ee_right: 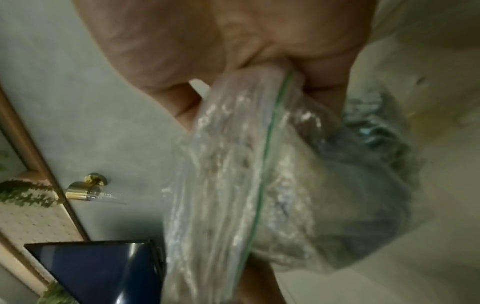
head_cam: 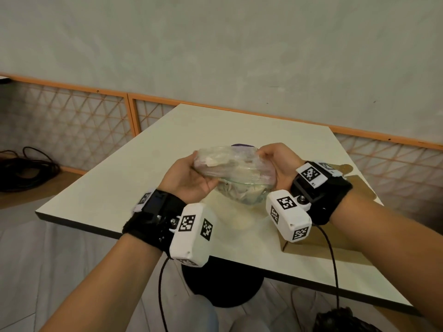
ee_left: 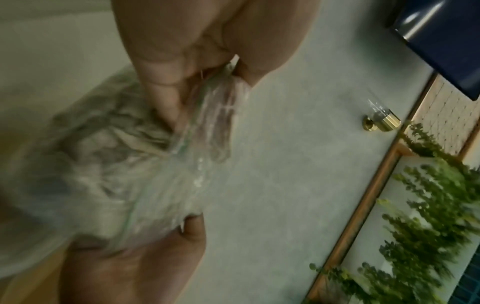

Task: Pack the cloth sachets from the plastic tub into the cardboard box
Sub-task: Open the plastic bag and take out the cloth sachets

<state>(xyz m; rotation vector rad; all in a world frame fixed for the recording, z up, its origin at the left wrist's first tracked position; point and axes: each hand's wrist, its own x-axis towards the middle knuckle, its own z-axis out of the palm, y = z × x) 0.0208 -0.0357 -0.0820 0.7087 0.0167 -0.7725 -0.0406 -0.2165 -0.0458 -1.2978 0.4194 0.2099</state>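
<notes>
Both hands grip one clear plastic bag (head_cam: 230, 164) of cloth sachets, held up above the table (head_cam: 143, 164): left hand (head_cam: 189, 178) curled round its left end, right hand (head_cam: 278, 161) pinching the right end, its green seal line (ee_right: 267, 148) between the fingers.

A clear plastic zip bag (head_cam: 230, 167) of crumpled cloth sachets (head_cam: 237, 190) sits mid-frame above the pale square surface (head_cam: 134, 178), between the left hand (head_cam: 189, 179) and right hand (head_cam: 279, 161). A flat brown cardboard box (head_cam: 345, 245) lies at lower right.
</notes>
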